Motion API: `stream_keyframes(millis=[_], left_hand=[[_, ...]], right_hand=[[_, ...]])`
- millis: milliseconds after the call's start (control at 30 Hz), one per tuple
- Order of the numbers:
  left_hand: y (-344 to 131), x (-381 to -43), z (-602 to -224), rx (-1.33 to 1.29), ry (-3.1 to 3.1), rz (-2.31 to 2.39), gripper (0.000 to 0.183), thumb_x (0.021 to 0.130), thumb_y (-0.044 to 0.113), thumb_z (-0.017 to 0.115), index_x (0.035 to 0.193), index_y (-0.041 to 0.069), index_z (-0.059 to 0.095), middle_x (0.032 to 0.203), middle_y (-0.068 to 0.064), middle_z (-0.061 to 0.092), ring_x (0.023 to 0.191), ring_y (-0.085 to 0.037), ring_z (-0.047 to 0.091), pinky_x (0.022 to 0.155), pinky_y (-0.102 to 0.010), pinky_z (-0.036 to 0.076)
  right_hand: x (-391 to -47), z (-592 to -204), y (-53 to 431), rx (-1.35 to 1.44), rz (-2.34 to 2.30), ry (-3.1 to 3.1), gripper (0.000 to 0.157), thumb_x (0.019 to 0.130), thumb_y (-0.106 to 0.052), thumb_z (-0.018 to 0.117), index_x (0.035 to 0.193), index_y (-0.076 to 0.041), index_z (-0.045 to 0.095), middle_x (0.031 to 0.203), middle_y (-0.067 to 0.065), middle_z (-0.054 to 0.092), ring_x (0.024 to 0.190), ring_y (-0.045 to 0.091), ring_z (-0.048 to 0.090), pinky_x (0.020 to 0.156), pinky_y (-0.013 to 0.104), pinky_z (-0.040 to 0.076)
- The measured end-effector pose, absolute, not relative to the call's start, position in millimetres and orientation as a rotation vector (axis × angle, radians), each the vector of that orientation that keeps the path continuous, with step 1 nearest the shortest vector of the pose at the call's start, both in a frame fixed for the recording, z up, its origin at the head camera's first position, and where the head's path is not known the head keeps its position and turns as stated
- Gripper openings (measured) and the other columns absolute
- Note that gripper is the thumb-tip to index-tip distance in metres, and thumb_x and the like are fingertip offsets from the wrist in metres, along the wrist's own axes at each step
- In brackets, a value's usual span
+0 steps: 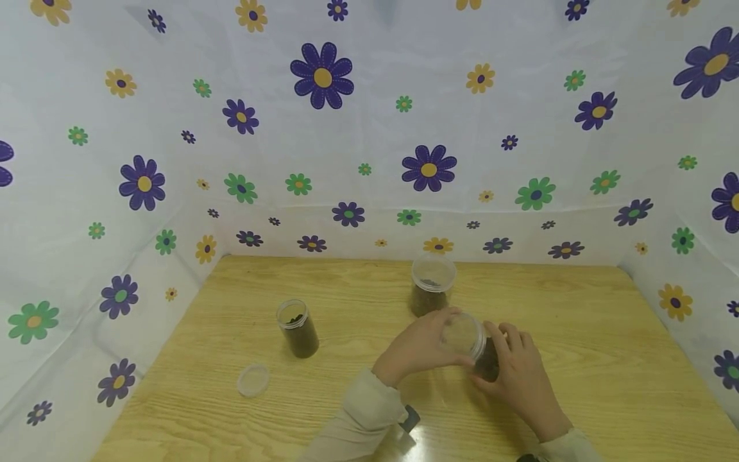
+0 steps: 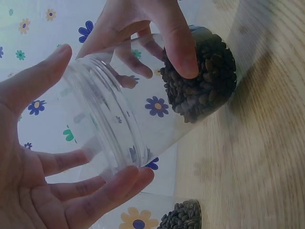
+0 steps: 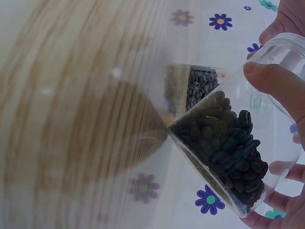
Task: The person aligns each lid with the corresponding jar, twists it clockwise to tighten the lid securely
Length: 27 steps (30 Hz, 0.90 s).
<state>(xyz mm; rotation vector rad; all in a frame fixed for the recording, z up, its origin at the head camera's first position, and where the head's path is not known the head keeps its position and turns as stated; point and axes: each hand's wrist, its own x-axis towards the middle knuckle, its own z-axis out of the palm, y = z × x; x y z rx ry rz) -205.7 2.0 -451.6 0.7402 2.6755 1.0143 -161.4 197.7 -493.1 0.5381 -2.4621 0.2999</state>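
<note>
A clear jar [image 2: 147, 90] partly filled with dark coffee beans [image 3: 226, 148] is tilted, its bottom edge close over the wooden table and its mouth toward my left hand. My right hand [image 1: 522, 375] grips its side, thumb on one face and fingers round the other. Thumb and fingers of my left hand [image 1: 424, 343] hold the clear lid [image 1: 464, 335] by its edge, at the jar's mouth. Just behind both hands stands another clear jar [image 1: 432, 298], upright with dark beans in it.
Further left on the table [image 1: 352, 289] stands an upright open jar [image 1: 301, 333] of dark beans. A loose clear lid [image 1: 253, 380] lies flat in front of it. Flower-printed white cloth [image 1: 369, 128] walls the table's back and sides.
</note>
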Motion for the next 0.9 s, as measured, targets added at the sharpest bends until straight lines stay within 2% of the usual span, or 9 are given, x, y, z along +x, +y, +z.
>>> stream_keyframes(millis=[300, 500, 700, 800, 900], left_hand=[[10, -201, -448, 0.576, 2.742, 1.002, 0.087, 0.069, 0.068, 0.067, 0.135, 0.016, 0.044, 0.123, -0.007, 0.063, 0.108, -0.020, 0.062, 0.086, -0.033, 0.052], [14, -200, -446, 0.495, 2.794, 0.991, 0.092, 0.070, 0.072, 0.062, 0.134, 0.008, 0.045, 0.115, -0.012, 0.066, 0.098, -0.021, 0.065, 0.079, -0.032, 0.054], [16, -200, -447, 0.468, 2.793, 0.921, 0.098, 0.072, 0.074, 0.058, 0.142, 0.008, 0.037, 0.128, -0.013, 0.059, 0.108, -0.026, 0.062, 0.086, -0.037, 0.053], [13, -200, -448, 0.510, 2.759, 0.921, 0.102, 0.072, 0.073, 0.059, 0.149, 0.014, 0.024, 0.140, -0.013, 0.049, 0.115, -0.029, 0.058, 0.090, -0.040, 0.051], [7, -202, -449, 0.649, 2.719, 0.957, 0.104, 0.073, 0.065, 0.066, 0.152, 0.024, 0.010, 0.150, -0.011, 0.034, 0.121, -0.028, 0.053, 0.094, -0.041, 0.050]], right_hand=[[-161, -493, 197, 0.519, 0.300, -2.488, 0.098, 0.045, -0.041, 0.091, 0.125, -0.003, 0.048, 0.104, 0.022, 0.054, 0.084, 0.038, 0.054, 0.068, 0.050, 0.051], [-162, -493, 197, 0.532, 0.282, -2.460, 0.098, 0.044, -0.042, 0.092, 0.123, -0.003, 0.049, 0.102, 0.022, 0.055, 0.083, 0.039, 0.055, 0.067, 0.049, 0.052], [-163, -494, 197, 0.519, 0.298, -2.477, 0.098, 0.044, -0.042, 0.092, 0.124, -0.005, 0.048, 0.103, 0.021, 0.054, 0.083, 0.039, 0.054, 0.066, 0.049, 0.051], [-163, -494, 198, 0.513, 0.309, -2.487, 0.099, 0.045, -0.042, 0.091, 0.125, -0.005, 0.048, 0.103, 0.021, 0.054, 0.083, 0.038, 0.054, 0.067, 0.049, 0.051], [-163, -493, 198, 0.513, 0.308, -2.485, 0.099, 0.045, -0.042, 0.091, 0.125, -0.004, 0.048, 0.104, 0.022, 0.054, 0.084, 0.039, 0.054, 0.069, 0.050, 0.051]])
